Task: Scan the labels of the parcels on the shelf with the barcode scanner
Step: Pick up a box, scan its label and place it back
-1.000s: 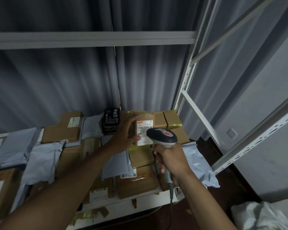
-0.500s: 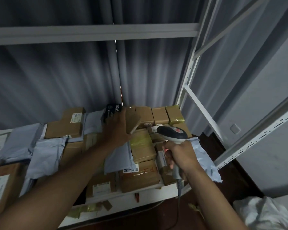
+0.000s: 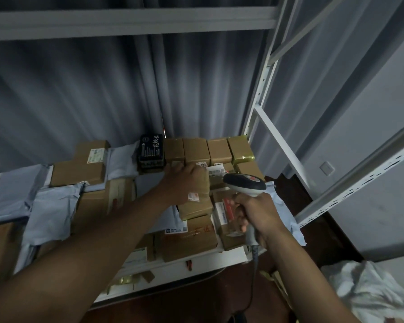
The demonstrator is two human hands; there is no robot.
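Looking down from the head cam, I've got my right hand (image 3: pixel 254 215) wrapped around the handle of the grey and white pistol-grip barcode scanner (image 3: pixel 245 184), fingers curled tight, its head pointing at the parcels. My left hand (image 3: pixel 184 180) is over a small brown taped cardboard parcel (image 3: pixel 196 201) mid-pile, fingers bent around its top edge, gripping it as far as I can tell. The white metal shelf (image 3: pixel 196 264) is packed with brown boxes, pale blue poly mailers (image 3: pixel 54 213) on the left, and a black printed box (image 3: pixel 151 151) at the back.
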